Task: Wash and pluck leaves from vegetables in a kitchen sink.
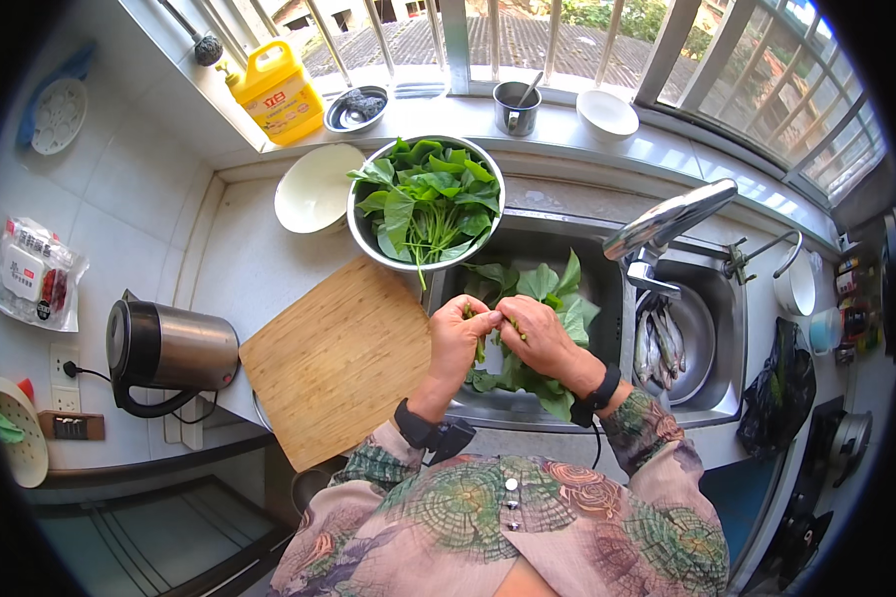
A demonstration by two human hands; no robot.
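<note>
Over the left sink basin, my left hand (459, 336) grips green stems, its fingertips meeting those of my right hand (539, 334). The right hand is closed on stems of the same bunch of leafy greens (541, 380), whose leaves hang below it. More leaves (545, 283) lie behind the hands in the basin. A metal bowl (369, 242) heaped with leafy greens (437, 194) stands behind my left hand, at the basin's back left corner. Which stems each hand holds is partly hidden by the fingers.
A bamboo cutting board (343, 358) lies left of the sink, near an electric kettle (194, 347) and an empty white bowl (315, 190). The faucet (649, 261) rises over the right basin, where fish (661, 343) lie in a metal bowl (698, 332). A black plastic bag (780, 395) is farther right.
</note>
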